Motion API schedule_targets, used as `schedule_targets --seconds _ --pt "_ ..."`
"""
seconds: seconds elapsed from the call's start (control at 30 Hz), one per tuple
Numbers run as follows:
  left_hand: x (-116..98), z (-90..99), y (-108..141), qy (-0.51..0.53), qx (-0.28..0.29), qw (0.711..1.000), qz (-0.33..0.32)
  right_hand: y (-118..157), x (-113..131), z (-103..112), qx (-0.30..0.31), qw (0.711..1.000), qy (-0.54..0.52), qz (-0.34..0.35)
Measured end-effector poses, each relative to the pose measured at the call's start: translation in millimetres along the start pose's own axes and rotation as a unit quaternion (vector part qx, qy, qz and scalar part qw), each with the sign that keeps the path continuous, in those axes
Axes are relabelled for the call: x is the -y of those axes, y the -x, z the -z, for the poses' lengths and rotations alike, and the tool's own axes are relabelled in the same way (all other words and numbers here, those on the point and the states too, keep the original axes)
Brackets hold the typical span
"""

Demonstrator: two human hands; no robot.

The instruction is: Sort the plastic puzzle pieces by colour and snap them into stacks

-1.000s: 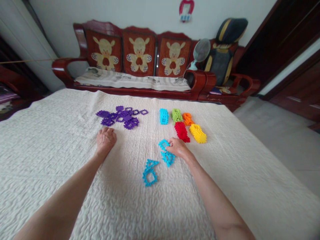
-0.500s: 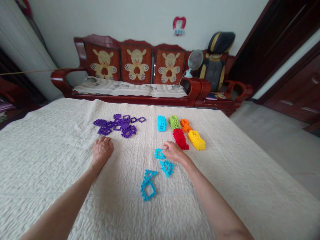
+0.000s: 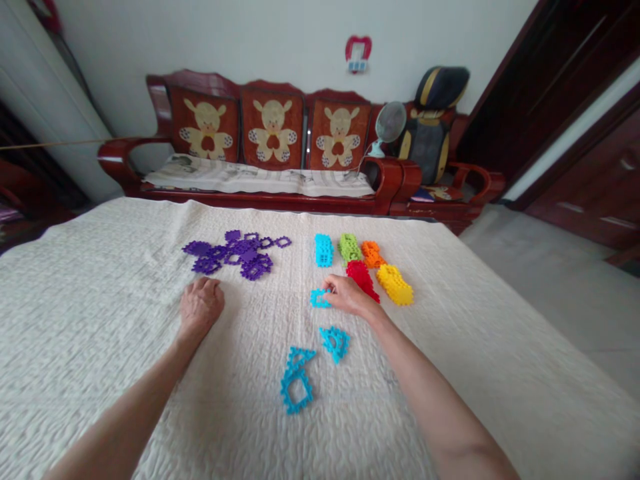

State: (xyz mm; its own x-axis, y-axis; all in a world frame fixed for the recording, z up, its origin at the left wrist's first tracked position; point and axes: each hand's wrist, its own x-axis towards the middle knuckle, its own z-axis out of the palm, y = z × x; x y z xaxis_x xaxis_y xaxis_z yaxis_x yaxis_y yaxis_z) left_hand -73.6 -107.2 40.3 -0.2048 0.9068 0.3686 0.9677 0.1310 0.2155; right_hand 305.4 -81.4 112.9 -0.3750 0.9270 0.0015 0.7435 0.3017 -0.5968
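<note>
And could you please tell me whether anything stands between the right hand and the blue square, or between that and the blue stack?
Nothing visible does. The right hand touches the blue square, and only cloth shows between that and the blue stack. The red stack lies off to the right.

A glossy red-brown wooden sofa (image 3: 240, 197) stands against a pale wall (image 3: 250, 33), its three back cushions (image 3: 274, 137) showing cream animal figures above a whitish seat cloth (image 3: 260, 181). A small fan (image 3: 391, 122) stands at its right end, beside a padded armchair (image 3: 487, 185). Grey floor (image 3: 530, 260) meets dark woodwork (image 3: 585, 180) at right. Soft light fills the room.
</note>
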Motion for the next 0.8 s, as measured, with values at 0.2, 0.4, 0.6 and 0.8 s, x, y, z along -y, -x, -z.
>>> schedule_targets --seconds 0.2,0.4,0.6,0.8 --pt "0.3 1.1 0.0 0.000 0.003 1.000 0.000 -54.3 -24.0 13.8 -0.145 0.989 0.040 -0.010" --pt "0.9 1.0 0.5 -0.005 0.000 1.000 0.001 -72.0 -38.8 9.6 -0.146 0.986 0.076 -0.001" --pt "-0.8 2.8 0.1 0.008 0.007 1.000 0.013 -74.9 -43.0 7.1 -0.152 0.984 0.092 -0.001" --pt "-1.2 3.4 0.3 0.008 0.008 1.000 0.012 -70.8 -39.4 7.6 -0.186 0.978 0.095 0.001"
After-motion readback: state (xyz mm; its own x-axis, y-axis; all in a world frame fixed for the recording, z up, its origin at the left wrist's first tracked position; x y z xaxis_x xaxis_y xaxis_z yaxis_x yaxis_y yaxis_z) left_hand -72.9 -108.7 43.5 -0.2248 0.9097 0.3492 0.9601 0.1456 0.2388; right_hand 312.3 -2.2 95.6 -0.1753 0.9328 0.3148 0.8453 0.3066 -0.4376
